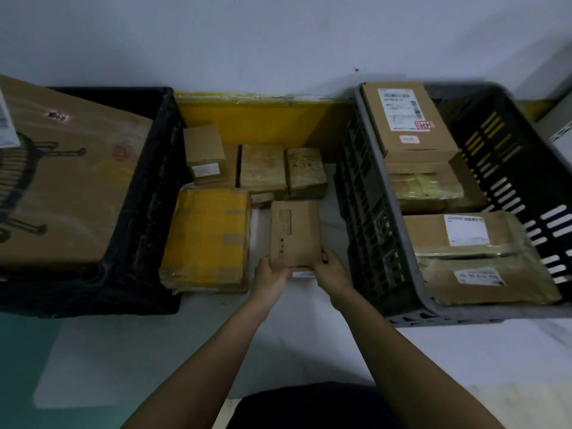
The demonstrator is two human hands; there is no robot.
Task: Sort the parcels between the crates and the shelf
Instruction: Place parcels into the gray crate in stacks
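Holding a small brown parcel (pixel 295 233) by its near corners, we pinch it with our left hand (pixel 272 270) and right hand (pixel 329 267), between a black crate (pixel 145 212) and a grey crate (pixel 371 218), beside a yellow parcel (pixel 207 236) and 3 boxes (pixel 263 168) behind.

Two slatted plastic crates: one black crate (pixel 145 193) at left, one grey crate (pixel 383 212) at right. One large brown printed cardboard carton (pixel 68 181) in the black crate. At least four brown cardboard parcels in the grey crate. Six parcels between the crates, one of them a yellow-taped parcel (pixel 207 239).
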